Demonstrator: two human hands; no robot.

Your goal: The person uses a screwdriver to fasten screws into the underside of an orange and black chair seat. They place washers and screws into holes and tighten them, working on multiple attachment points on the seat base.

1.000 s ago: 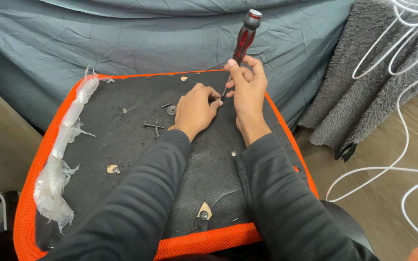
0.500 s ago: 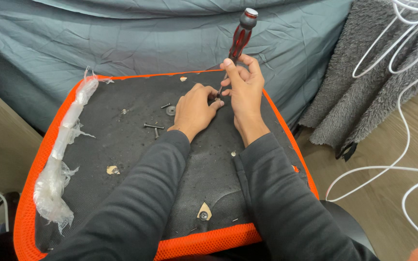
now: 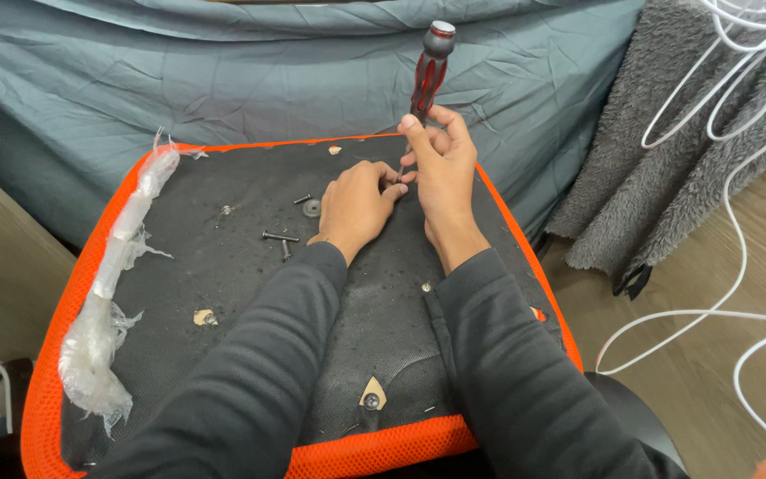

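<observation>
Both my arms reach forward in dark sleeves over the upturned chair seat, black underneath with an orange mesh edge. My right hand is raised, wrist bent, and my left hand lies low on the black surface just beside it. Loose bolts and a washer lie to the left of my left hand, crumpled clear plastic along the left edge, white cable on the floor to the right. My right hand is closed around the red-handled screwdriver, held nearly upright with its tip down at the seat; my left fingers are pinched together at that tip.
</observation>
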